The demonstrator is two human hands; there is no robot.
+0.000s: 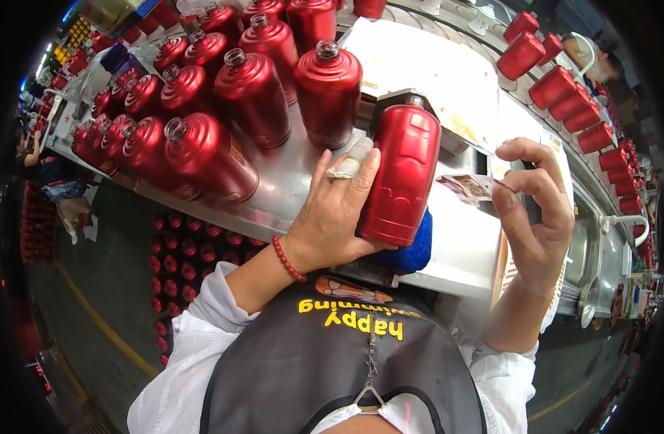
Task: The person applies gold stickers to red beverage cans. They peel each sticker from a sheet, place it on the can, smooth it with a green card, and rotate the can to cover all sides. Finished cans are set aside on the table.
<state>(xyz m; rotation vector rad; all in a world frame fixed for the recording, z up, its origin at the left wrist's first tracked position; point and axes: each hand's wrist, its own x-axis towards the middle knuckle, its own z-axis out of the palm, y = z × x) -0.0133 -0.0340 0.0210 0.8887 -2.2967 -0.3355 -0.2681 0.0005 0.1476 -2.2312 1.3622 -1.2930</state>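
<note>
A glossy red bottle (403, 173) with raised shapes on its face lies tilted in front of me, its neck pointing away. My left hand (332, 206) holds it by its left side and lower end; one finger wears a whitish cover, and a red bead bracelet circles the wrist. Under the bottle's base a blue cloth pad (421, 249) shows, and a dark holder (404, 97) surrounds its neck end. Just right of the bottle, my right hand (538, 217) pinches a small printed label (468, 186) between thumb and forefinger, apart from the bottle.
Several upright red bottles (328, 94) with open glass necks crowd the metal table (274, 195) to the left. White sheets (426, 61) lie beyond the holder. More bottles (552, 87) line a conveyor at right. Crated bottles (191, 253) sit low at left.
</note>
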